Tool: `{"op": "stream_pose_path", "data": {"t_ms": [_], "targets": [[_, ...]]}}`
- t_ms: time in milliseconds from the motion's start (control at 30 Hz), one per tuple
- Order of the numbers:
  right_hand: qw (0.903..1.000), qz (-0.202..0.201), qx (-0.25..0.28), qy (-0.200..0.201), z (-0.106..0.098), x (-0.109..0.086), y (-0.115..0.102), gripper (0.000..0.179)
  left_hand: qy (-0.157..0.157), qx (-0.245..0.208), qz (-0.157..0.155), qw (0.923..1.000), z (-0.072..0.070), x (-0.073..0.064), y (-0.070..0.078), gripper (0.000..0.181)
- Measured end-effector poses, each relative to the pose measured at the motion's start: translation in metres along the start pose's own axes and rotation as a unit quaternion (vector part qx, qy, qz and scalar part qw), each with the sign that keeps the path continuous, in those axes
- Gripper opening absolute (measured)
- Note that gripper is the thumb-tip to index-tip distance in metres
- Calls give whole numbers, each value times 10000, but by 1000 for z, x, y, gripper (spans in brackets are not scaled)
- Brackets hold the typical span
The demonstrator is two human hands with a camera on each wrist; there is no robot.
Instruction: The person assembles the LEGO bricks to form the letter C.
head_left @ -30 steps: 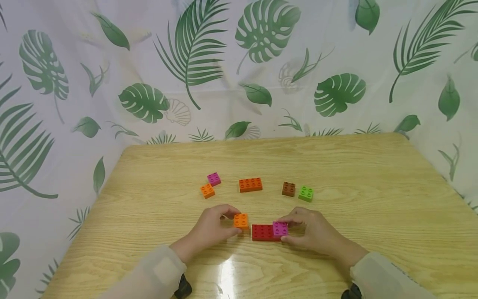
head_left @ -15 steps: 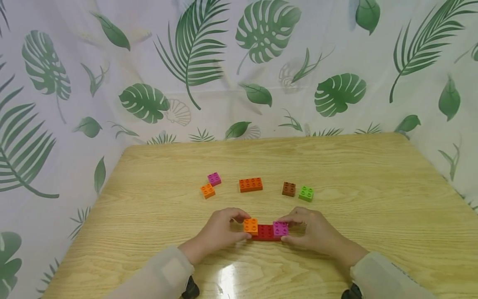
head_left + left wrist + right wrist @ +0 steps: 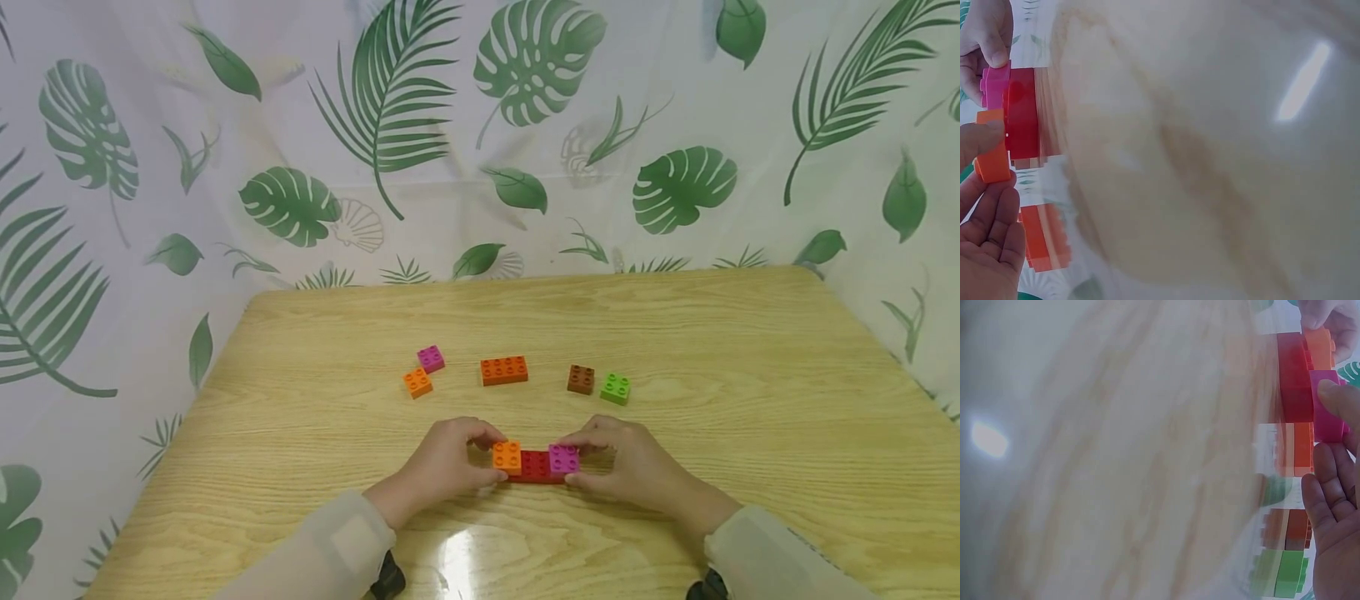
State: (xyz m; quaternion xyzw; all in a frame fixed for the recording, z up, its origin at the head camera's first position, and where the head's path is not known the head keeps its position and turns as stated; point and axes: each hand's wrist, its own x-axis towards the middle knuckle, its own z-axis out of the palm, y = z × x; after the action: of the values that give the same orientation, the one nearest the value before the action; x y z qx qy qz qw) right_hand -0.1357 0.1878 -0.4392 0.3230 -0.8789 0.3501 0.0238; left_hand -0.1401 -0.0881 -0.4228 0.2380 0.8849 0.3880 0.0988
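Observation:
A long red brick [image 3: 535,467] lies on the table in front of the person. The left hand [image 3: 459,457] pinches a small orange brick [image 3: 507,457] between thumb and fingers, over the red brick's left end. At the other end, a magenta brick [image 3: 564,459] sits on the red studs, and the right hand [image 3: 626,460] pinches it by its sides. In the left wrist view the orange brick [image 3: 993,147] looks slightly tilted against the red brick [image 3: 1022,114]; whether it is pressed fully down I cannot tell. Bare red studs show between the two small bricks.
Farther back on the wooden table [image 3: 360,333] lie a second magenta brick [image 3: 431,358], another small orange brick [image 3: 417,383], a long dark-orange brick [image 3: 504,371], a brown brick [image 3: 581,379] and a green brick [image 3: 616,388]. A leaf-printed cloth [image 3: 450,233] hangs behind.
The left hand has moved right with the orange brick, from beside the red brick to over its left end. The right hand stays in place on the magenta brick.

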Motion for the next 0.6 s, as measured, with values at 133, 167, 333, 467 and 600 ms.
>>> {"op": "stream_pose_path", "data": {"t_ms": [133,167,333,467,600], "targets": [[10000,7,-35,-8,0,0,0,37,-12,190,30,9998,0,2,1,33],[10000,18,-39,-17,0,0,-1,37,-16,240,35,9997,0,3,1,33],[10000,80,-15,-45,-2,0,-2,36,-34,353,69,9993,0,5,3,33],[9999,102,30,-58,-2,0,-3,36,-62,372,103,9992,-1,6,3,32],[9999,54,101,-68,-1,0,-1,38,-78,396,75,9992,-1,5,2,32]]}}
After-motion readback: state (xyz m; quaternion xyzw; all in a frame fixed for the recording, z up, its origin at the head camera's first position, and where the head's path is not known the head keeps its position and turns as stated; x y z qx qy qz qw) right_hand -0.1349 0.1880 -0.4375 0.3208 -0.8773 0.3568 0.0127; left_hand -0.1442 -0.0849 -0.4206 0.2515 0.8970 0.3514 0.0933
